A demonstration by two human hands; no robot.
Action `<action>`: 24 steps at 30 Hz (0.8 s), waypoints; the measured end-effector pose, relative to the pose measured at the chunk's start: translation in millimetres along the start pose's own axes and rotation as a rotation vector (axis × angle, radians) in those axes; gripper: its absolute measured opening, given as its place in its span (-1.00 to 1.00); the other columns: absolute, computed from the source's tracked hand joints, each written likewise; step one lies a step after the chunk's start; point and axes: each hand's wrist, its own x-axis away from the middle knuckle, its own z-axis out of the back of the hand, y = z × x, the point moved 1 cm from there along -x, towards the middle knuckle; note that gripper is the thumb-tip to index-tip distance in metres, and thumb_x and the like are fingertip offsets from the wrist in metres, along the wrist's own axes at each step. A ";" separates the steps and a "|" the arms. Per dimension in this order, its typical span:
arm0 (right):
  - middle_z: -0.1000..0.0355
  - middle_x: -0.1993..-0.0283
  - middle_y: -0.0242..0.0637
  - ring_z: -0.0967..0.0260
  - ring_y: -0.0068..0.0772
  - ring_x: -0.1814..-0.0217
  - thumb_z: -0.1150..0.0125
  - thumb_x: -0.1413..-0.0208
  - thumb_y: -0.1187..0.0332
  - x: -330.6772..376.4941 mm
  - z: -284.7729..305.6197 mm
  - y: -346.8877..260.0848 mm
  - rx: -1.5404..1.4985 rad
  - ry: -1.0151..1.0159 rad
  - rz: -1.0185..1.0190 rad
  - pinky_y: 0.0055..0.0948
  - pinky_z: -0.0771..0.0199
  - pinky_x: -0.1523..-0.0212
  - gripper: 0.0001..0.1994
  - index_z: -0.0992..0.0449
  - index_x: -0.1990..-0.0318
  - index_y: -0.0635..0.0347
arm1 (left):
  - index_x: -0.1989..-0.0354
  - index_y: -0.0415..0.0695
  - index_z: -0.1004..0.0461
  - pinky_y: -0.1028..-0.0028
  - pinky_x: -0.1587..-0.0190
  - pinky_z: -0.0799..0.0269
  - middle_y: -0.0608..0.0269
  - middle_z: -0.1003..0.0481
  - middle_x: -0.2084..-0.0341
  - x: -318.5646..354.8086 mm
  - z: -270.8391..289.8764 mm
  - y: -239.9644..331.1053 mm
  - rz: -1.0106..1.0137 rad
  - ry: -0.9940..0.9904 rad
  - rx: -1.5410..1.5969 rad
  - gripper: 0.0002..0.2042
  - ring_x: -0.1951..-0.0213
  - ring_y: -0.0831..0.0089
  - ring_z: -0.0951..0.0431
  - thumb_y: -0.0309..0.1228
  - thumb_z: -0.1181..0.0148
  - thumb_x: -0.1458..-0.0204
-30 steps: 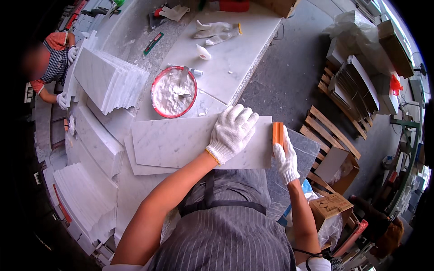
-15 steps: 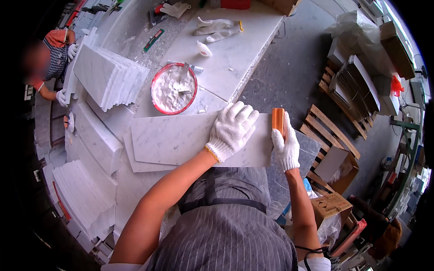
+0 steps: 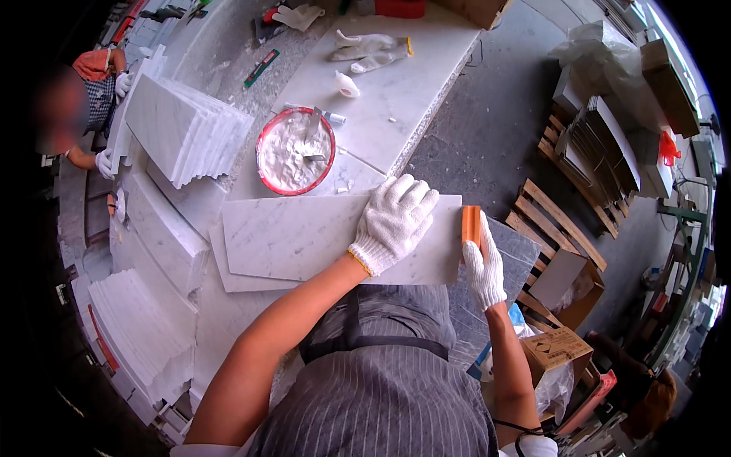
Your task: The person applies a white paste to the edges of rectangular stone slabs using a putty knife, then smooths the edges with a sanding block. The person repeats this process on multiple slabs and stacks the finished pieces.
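Note:
A long white marble slab (image 3: 297, 236) lies flat on the workbench in front of me, on top of another slab. My left hand (image 3: 392, 221), in a white knit glove, presses palm-down on the slab's right part with fingers spread. My right hand (image 3: 483, 266), also gloved, grips an orange block (image 3: 471, 225) held against the slab's right end edge.
A red-rimmed bowl of white paste (image 3: 293, 151) with a scraper stands behind the slab. Stacks of white tiles (image 3: 183, 129) rise at the left, where another person (image 3: 84, 91) works. Spare gloves (image 3: 369, 46) lie on the far bench. Wooden pallets (image 3: 548, 221) and cardboard boxes (image 3: 560, 346) stand at right.
My right hand with the orange block has shifted slightly along the slab's end edge. The left hand stays pressed on the slab.

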 end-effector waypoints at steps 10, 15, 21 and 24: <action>-0.12 -0.47 -0.02 -0.03 -0.07 -0.52 -0.08 -0.27 0.00 -1.0 1.7 1.3 -0.044 -0.016 0.012 -0.27 -0.03 -0.45 -0.30 -0.12 -0.43 0.21 | 0.01 -0.12 -0.53 0.15 -0.22 -0.31 0.23 -0.43 0.00 -1.5 1.4 1.2 0.004 -0.014 0.018 -0.64 -0.14 0.18 -0.34 -0.34 -0.25 0.01; -0.17 -0.44 -0.01 -0.12 -0.05 -0.48 -0.10 -0.27 0.03 -11.3 -3.8 -9.5 0.023 0.070 0.070 -0.26 -0.09 -0.42 -0.31 -0.13 -0.42 0.23 | 0.01 -0.12 -0.53 0.15 -0.21 -0.31 0.23 -0.43 0.00 0.4 0.0 -0.3 0.001 -0.001 0.021 -0.64 -0.13 0.19 -0.35 -0.33 -0.25 0.02; -0.43 -0.02 -0.04 -0.48 -0.14 0.05 -0.19 -0.22 0.11 7.8 -1.4 -22.8 0.293 0.109 0.103 -0.25 -0.49 -0.02 -0.32 -0.16 -0.41 0.20 | 0.02 -0.12 -0.54 0.15 -0.20 -0.31 0.23 -0.43 0.00 0.1 -1.0 -0.5 -0.003 0.000 0.010 -0.65 -0.13 0.20 -0.35 -0.34 -0.25 0.02; -0.42 0.07 -0.06 -0.48 -0.15 0.10 -0.20 -0.22 0.12 -6.1 -1.0 -30.7 0.234 0.133 0.096 -0.25 -0.50 0.03 -0.33 -0.17 -0.42 0.16 | 0.03 -0.11 -0.54 0.16 -0.20 -0.31 0.25 -0.44 0.01 -4.9 4.1 2.7 0.013 -0.035 0.036 -0.66 -0.13 0.20 -0.36 -0.34 -0.25 0.02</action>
